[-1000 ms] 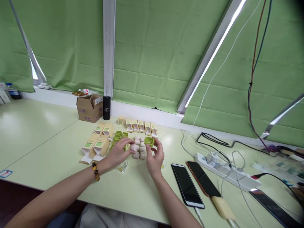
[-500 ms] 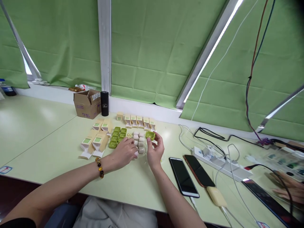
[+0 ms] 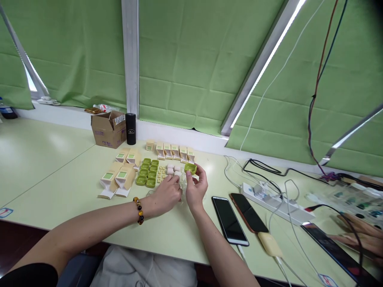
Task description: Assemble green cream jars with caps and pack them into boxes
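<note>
My right hand [image 3: 196, 186] holds a small green open case [image 3: 190, 168] upright between thumb and fingers. To its left, my left hand [image 3: 168, 190] has its fingers curled down over the small white rounded pieces [image 3: 170, 171]; its fingertips are hidden, so what they grip does not show. Some clear plastic [image 3: 183, 184] lies between the two hands. Left of the white pieces are small yellow parts [image 3: 161, 174] and two columns of green cases [image 3: 144, 172]. Cream folded boxes [image 3: 125, 176] with open flaps lie farther left, and a row of similar cream boxes [image 3: 175, 152] stands behind.
A cardboard box [image 3: 108, 133] and a black bottle [image 3: 131, 128] stand at the back. To my right lie two phones [image 3: 229, 220], a yellow charger case [image 3: 269, 244] and a white power strip [image 3: 275, 205] with tangled cables. Another person's hand [image 3: 356, 235] is at the far right.
My left hand has moved right and slightly down, closer to my right hand, uncovering the yellow parts and more green cases. My right hand keeps the green case in nearly the same place.
</note>
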`<state>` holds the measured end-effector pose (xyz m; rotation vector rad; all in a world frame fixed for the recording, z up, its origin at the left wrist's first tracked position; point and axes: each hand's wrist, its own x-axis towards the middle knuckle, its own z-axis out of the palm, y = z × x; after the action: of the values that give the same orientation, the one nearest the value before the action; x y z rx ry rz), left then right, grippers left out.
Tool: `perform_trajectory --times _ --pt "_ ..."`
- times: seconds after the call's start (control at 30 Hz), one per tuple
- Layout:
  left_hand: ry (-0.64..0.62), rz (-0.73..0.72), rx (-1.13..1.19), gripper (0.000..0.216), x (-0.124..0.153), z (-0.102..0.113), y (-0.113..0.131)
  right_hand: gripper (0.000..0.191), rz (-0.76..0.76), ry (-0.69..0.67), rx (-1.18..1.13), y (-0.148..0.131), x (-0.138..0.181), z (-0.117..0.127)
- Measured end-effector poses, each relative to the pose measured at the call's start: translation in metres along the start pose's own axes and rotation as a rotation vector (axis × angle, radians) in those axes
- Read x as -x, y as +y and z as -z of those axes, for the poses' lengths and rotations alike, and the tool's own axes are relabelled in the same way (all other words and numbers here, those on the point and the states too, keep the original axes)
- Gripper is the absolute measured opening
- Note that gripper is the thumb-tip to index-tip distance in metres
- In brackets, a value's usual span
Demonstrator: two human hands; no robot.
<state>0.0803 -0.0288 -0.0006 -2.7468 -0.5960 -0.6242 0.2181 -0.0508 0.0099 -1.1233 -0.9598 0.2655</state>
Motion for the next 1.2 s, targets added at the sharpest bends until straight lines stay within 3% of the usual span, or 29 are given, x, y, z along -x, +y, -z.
perform_trajectory --times 0.33,0.5,0.67,0.8,0.97,1.2 --pt "0.005 0.015 -0.05 0.01 0.001 -0.009 0.004 0.052 0.0 -0.017 0.01 -0.001 0.002 -0.001" --pt "-0.001 0.057 0.011 0.018 0.003 0.003 0.002 0.053 0.015 -0.036 -0.009 0.004 0.002 0.0" --pt "0.156 0.158 0.168 0.008 0.012 0.031 -0.017 0.056 0.009 -0.101 -0.177 0.005 0.002 -0.001" --pt "0.304 0.241 0.249 0.011 0.024 0.043 -0.04 0.062 -0.051 -0.269 -0.33 -0.001 0.005 -0.005" --pt "0.491 0.282 0.368 0.012 0.042 0.036 -0.056 0.072 -0.124 -0.445 -0.352 -0.005 0.014 -0.01" --pt "0.575 0.211 0.213 0.025 0.052 0.027 -0.052 0.049 -0.131 -0.525 -0.486 -0.001 0.023 -0.013"
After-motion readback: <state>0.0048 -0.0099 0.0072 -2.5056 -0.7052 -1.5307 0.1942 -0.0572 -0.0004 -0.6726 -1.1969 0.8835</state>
